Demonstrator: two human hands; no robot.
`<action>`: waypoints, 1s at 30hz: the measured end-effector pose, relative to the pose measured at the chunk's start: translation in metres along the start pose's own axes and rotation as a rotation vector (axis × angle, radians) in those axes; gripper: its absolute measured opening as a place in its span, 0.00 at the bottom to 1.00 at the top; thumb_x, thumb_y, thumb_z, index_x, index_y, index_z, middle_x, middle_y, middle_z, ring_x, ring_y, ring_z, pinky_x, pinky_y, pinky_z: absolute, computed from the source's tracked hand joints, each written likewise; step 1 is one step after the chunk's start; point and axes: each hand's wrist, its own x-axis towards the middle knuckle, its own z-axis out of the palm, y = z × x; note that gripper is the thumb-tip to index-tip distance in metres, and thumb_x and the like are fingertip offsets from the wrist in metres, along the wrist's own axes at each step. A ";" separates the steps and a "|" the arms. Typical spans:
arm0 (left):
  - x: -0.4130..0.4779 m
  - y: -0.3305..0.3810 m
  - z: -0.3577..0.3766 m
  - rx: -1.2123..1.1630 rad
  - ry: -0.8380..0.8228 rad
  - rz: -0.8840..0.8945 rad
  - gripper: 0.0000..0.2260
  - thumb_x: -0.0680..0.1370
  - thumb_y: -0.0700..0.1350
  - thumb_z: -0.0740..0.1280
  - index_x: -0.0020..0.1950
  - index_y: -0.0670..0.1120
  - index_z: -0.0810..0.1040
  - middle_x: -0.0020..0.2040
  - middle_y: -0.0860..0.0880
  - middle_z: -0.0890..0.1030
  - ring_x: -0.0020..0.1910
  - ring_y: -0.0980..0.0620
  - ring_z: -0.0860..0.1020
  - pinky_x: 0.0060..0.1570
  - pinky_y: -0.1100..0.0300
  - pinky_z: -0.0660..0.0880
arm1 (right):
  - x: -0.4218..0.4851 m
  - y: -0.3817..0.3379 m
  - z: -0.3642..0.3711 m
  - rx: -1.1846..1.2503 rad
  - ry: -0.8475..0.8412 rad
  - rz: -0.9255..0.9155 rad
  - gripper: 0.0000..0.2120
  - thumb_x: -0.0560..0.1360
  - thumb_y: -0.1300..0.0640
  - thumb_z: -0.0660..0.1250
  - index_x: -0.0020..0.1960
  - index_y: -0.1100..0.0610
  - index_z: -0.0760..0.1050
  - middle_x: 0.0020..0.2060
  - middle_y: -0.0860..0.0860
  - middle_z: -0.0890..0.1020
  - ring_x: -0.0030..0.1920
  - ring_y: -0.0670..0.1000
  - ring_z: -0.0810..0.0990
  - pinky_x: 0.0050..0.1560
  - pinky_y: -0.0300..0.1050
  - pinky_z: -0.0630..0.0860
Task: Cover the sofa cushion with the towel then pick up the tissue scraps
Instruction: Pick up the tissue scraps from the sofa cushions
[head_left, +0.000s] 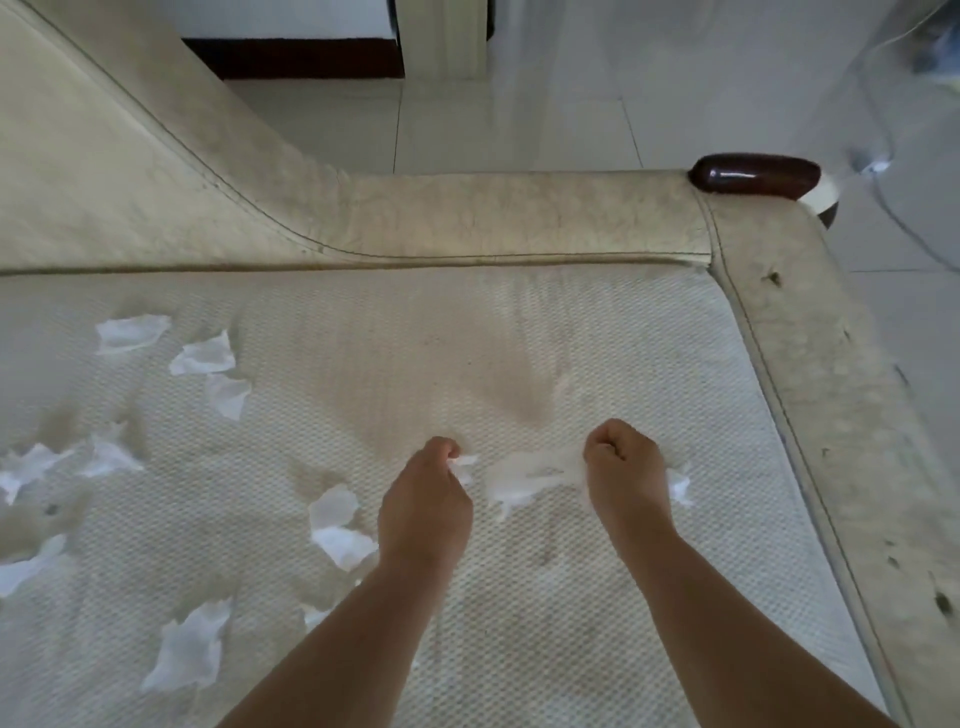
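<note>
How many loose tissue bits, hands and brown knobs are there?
White torn tissue scraps lying loose on the cream textured towel: 10
Left hand and right hand, both bare: 2
Dark brown glossy wooden knob: 1
Total: 13
Not counted: blurred tissue in the fingers.

There is one view. The camera sits on the person's head and looks forward and down. It sees very wide. The sofa seat (519, 338) is close below and fills most of the picture. The left arm (332, 649) and right arm (727, 623) come in from the bottom edge. The sofa back (104, 156) is up on the left. The floor (519, 119) is farther off at the top.
</note>
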 end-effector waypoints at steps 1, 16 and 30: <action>0.006 0.003 0.005 0.021 -0.004 -0.035 0.14 0.78 0.39 0.56 0.62 0.49 0.72 0.59 0.47 0.79 0.57 0.46 0.77 0.54 0.55 0.70 | 0.008 -0.002 -0.006 0.007 0.051 0.021 0.10 0.68 0.66 0.55 0.34 0.57 0.72 0.28 0.49 0.74 0.34 0.54 0.73 0.35 0.47 0.69; -0.013 0.078 0.052 -0.321 -0.178 -0.151 0.14 0.80 0.46 0.57 0.43 0.39 0.76 0.44 0.41 0.81 0.47 0.42 0.78 0.46 0.54 0.72 | 0.018 0.030 -0.037 0.022 -0.160 0.093 0.11 0.75 0.49 0.62 0.38 0.54 0.74 0.31 0.47 0.77 0.34 0.49 0.75 0.39 0.45 0.71; -0.012 0.038 0.030 -0.484 0.129 -0.443 0.12 0.76 0.39 0.56 0.44 0.41 0.79 0.47 0.40 0.82 0.47 0.41 0.77 0.48 0.49 0.76 | 0.019 0.067 -0.064 -0.368 -0.078 0.058 0.10 0.76 0.49 0.61 0.47 0.56 0.72 0.42 0.57 0.81 0.45 0.59 0.78 0.43 0.46 0.68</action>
